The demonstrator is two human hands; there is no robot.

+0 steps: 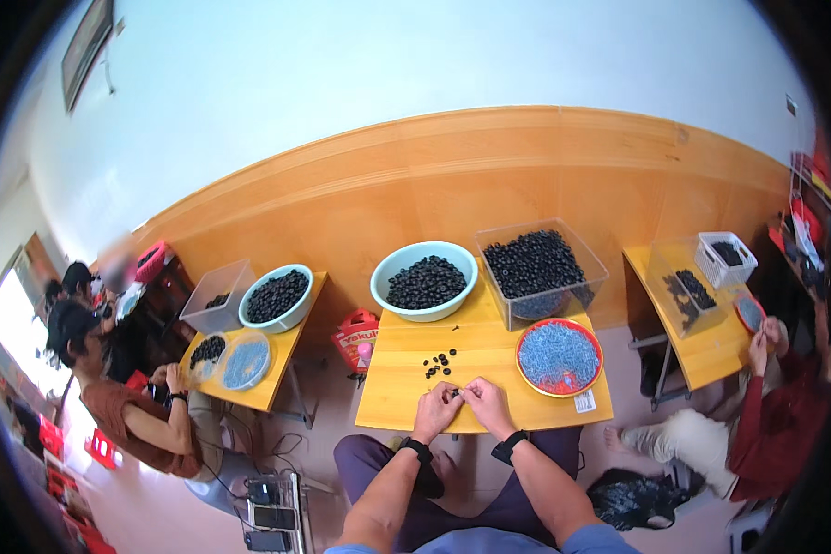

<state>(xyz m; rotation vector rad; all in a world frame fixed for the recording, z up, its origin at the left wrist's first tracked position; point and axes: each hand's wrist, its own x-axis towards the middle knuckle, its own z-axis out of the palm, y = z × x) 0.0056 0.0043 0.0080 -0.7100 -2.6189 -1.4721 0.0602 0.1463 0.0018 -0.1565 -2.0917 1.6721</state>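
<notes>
lower centre: dark piece (456, 392) between left hand (436, 412) and right hand (487, 404), too small to identify. bottom edge: blue sleeves (596, 539) cut off.

Blu shirt (471, 543) | short slvs (600, 539) | blk L wristband (417, 450) | blk R wristband (508, 448) | dk purple trousers (365, 459)

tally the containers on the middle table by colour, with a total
Light blue bowl: 1
Clear bin: 1
Red tray: 1
Total: 3
</notes>
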